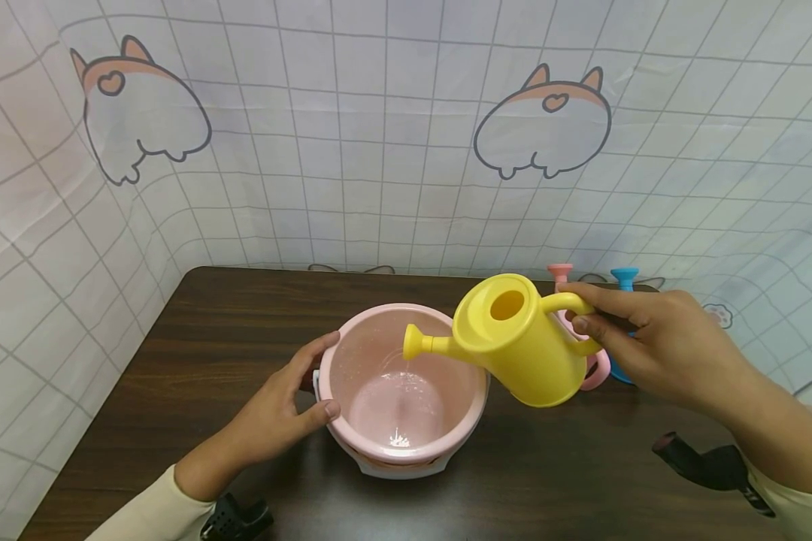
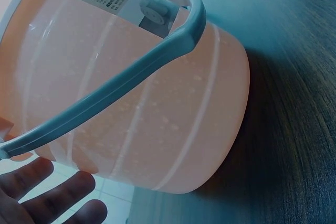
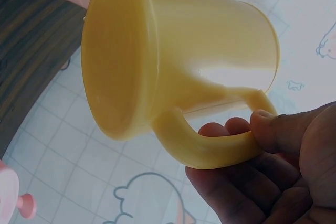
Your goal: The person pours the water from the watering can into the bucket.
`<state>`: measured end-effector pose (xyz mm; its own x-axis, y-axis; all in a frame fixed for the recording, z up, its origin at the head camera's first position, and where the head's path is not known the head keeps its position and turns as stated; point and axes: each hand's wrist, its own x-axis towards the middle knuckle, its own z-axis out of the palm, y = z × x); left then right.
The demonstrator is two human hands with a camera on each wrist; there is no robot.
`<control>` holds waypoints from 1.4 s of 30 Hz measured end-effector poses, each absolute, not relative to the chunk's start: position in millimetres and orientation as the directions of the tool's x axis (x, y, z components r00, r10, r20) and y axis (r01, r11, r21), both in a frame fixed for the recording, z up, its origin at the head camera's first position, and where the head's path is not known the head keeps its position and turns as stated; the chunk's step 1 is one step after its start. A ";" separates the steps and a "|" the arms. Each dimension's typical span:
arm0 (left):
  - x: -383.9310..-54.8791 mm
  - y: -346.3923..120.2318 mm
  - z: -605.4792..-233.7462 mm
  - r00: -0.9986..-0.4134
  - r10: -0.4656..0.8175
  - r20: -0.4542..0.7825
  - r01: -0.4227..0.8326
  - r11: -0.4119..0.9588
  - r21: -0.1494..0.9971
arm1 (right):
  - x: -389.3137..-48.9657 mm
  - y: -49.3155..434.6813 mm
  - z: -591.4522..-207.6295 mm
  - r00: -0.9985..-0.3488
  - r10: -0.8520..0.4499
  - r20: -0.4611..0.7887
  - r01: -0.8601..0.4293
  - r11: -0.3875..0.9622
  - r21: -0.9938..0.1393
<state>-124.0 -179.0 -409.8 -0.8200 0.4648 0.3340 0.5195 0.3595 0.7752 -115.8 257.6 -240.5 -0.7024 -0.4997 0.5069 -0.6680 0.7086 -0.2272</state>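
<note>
My right hand [image 1: 670,338] grips a yellow watering can [image 1: 524,349] by its handle. It is tilted, with its spout over the mouth of a pink bucket [image 1: 474,417]. Shallow clear water [image 1: 399,409] lies in the bucket, and a faint thin stream seems to fall from the spout. My left hand [image 1: 277,406] rests on the bucket's left side, thumb on the rim and fingers spread along it. In the left wrist view, loosely extended fingers [image 2: 63,198] lie beside the wall, below the bucket's bail handle [image 2: 105,93].
Behind the yellow can stand a pink watering can [image 1: 597,370] and a blue watering can [image 1: 625,278], both partly hidden. All are on a dark wooden table [image 1: 196,353]. A white grid-patterned cloth [image 1: 352,150] hangs behind the table and along its left side.
</note>
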 end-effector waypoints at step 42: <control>-123.8 -177.6 -408.3 -0.836 0.456 0.305 0.491 0.373 0.788 | -114.7 257.7 -239.8 -0.739 -0.469 0.483 -0.626 0.743 -0.237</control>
